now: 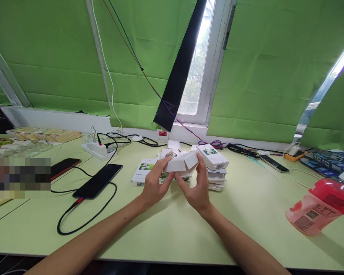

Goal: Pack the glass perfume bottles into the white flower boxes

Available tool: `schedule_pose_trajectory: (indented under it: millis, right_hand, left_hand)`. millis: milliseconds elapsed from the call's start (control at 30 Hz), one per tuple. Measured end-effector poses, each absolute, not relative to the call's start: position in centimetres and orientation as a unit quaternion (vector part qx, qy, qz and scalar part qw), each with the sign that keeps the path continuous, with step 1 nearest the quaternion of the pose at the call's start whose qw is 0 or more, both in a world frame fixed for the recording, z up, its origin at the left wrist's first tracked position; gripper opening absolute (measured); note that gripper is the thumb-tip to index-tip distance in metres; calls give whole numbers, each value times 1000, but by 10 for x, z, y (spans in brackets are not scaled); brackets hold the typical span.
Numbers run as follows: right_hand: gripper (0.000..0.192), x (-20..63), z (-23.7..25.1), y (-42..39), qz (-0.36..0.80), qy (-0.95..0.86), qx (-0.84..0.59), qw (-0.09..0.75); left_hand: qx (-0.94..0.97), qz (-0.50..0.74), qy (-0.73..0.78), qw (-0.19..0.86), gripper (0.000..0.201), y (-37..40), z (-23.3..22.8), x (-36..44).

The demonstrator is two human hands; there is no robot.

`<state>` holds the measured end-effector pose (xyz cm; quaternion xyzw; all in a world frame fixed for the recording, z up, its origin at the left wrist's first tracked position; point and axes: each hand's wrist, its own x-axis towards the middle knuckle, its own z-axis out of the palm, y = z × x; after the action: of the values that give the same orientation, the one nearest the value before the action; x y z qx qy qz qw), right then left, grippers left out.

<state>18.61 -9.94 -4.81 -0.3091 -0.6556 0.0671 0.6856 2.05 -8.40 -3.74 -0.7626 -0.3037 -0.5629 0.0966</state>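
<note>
Between my two hands is a small white cardboard box (179, 163) with its end flaps standing out. My left hand (156, 183) pinches its left side, thumb below and fingers on top. At the other side my right hand (197, 185) grips the box near the raised flaps. Behind my left hand lies a flat white box (141, 172) with a flower picture and a barcode. To the right of my right hand, a similar printed box (213, 156) rests on a stack of flattened white cartons (217, 179). A shiny round metal piece (171, 154) shows just behind the held box.
A black phone (99, 181) with a cable lies at left, near a white power strip (99, 150). A red-and-pink plastic bottle (318, 206) stands at right. Cables run along the back edge, by another phone (273, 163). Green cloth (269, 68) covers the windows.
</note>
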Motion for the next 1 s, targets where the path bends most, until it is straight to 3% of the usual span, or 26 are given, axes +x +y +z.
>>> schedule_pose_trajectory:
  millis: [600,1000]
  right_hand:
    - [80,187,-39,-105,-9,-704,-309,639]
    - [79,187,-37,-107,-2,-711,-307,633]
  left_hand:
    - [-698,-623,-348,-59,27,-83,-35,21]
    - [-700,-613,-359,-72,25,-82,-36,19]
